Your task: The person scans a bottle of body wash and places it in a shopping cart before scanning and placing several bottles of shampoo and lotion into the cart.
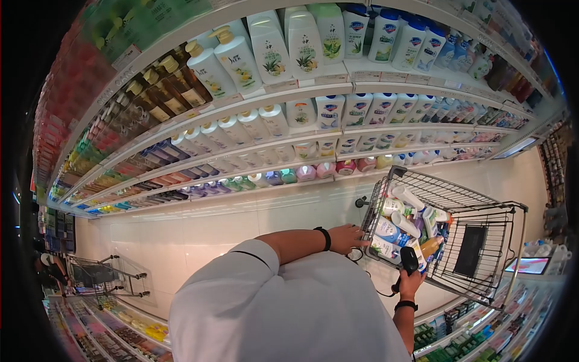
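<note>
My left hand (347,238), with a black band at the wrist, reaches across to the near end of a wire shopping cart (482,205). Its fingers close over the cart's edge, though the tips are partly hidden. A black handheld scanner (409,260) with a cable is gripped in my right hand (411,285), its head over the side of the cart. Inside the cart lie several bottles in a jumbled heap, among them a white bottle (405,224) and an amber bottle (432,246).
Long shelves (313,84) of pump and shampoo bottles run along the far side. Another person (51,265) stands by a second cart (99,274) at left. More stocked shelves (461,329) line the near side, and a screen (528,265) stands at right. Pale floor tiles (229,217) lie between.
</note>
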The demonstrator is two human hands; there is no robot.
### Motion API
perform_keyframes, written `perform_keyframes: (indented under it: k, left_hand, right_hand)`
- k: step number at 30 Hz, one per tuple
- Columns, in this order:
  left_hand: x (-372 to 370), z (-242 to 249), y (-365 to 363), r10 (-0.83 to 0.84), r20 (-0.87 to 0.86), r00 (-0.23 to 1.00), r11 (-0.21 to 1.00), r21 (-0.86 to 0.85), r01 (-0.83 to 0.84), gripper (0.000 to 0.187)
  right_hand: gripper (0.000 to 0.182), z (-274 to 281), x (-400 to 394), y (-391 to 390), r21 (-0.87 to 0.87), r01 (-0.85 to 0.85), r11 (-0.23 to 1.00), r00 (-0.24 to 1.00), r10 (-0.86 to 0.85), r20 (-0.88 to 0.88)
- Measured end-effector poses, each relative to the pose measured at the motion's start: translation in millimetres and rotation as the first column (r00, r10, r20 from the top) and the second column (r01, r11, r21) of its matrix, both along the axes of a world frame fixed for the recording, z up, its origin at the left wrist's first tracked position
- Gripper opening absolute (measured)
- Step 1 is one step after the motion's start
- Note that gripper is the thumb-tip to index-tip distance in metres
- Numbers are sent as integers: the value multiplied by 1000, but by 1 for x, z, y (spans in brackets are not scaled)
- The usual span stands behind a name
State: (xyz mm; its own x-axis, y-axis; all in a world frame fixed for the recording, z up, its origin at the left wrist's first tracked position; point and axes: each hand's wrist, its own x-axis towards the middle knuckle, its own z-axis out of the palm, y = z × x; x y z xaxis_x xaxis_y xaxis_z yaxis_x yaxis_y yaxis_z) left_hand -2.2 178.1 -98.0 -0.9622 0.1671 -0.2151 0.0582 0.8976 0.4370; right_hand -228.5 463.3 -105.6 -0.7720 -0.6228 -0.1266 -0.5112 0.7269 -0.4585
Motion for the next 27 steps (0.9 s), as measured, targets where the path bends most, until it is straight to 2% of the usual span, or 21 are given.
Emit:
perform_keyframes:
  k: [2, 4, 7, 8, 11, 13, 15, 17, 19, 21, 22, 23, 27]
  left_hand:
    - [20, -29, -5, 195, 148, 970, 981, -19, -194, 55]
    - [42, -28, -21, 262, 470, 843, 962, -52, -270, 51]
    - [97, -66, -40, 376, 621, 688, 909, -103, -403, 38]
    - [115, -80, -46, 406, 681, 609, 887, -132, -443, 38]
    - [169, -103, -59, 464, 778, 425, 802, -164, -575, 43]
    - [191, -93, -63, 489, 803, 342, 742, -176, -647, 47]
    - [205, -98, -60, 529, 779, 336, 701, -177, -691, 48]
    - [215, -107, -58, 549, 767, 333, 679, -177, -712, 49]
    - [214, -120, -55, 606, 706, 365, 618, -130, -775, 51]
    - [204, -121, -49, 660, 623, 418, 562, -40, -826, 49]
    - [198, -118, -47, 678, 575, 459, 561, -2, -828, 53]
    - [191, -115, -44, 677, 588, 441, 534, 20, -845, 52]
    - [172, -109, -44, 654, 603, 456, 536, 56, -843, 52]
  right_hand:
    - [39, -2, 0, 0, -8, 7, 1000, 1000, -7, -18]
    - [37, -5, -3, 1, 32, -4, 999, 1000, 4, -15]
    - [36, -9, -8, 3, 113, -15, 994, 1000, 17, -21]
    - [36, -10, -9, 3, 151, -19, 988, 999, 24, -29]
    - [39, -11, -9, 3, 113, -16, 993, 1000, 18, -20]
    - [39, -14, -15, 2, 107, -26, 994, 999, 23, 30]
    - [40, -13, -18, -3, 105, -32, 994, 996, 23, 85]
    - [43, -7, -14, -11, -37, 26, 999, 993, -22, 113]
    - [43, 11, -9, -17, -2, 33, 999, 979, -32, 201]
    - [43, -1, -12, -11, -38, 25, 999, 993, -21, 117]
    - [42, -3, -15, -9, 14, 26, 1000, 993, -28, 114]
    - [41, -5, -16, -9, 63, 15, 998, 993, -22, 117]
    - [43, -7, -18, -10, 58, 37, 998, 987, -46, 153]
